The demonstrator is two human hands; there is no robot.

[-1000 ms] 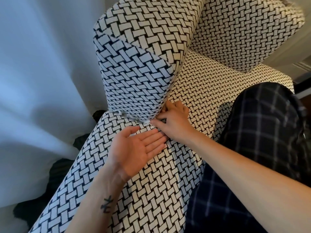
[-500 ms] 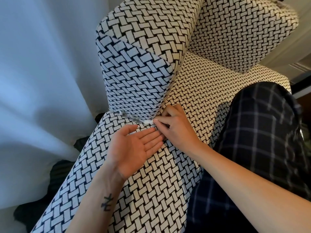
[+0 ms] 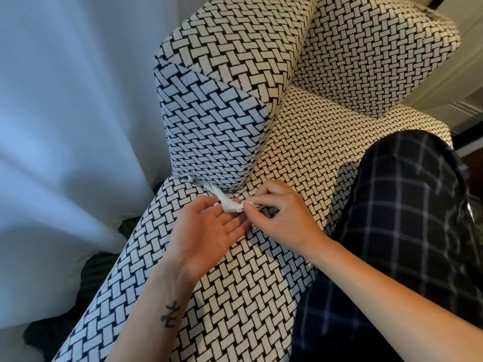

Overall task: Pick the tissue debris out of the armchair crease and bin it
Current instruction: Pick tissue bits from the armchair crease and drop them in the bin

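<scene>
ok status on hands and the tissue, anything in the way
Right hand pinches tissue debris, left hand open beneath it. Strip's far end trails into the armchair crease. No bin in view.

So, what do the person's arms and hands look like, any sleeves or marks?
Both forearms are bare, with no sleeves, gloves, watch or rings in view on the left hand or the right hand. A small dark tattoo sits on the left forearm near the wrist. The trousers are dark with pale check lines.
</scene>
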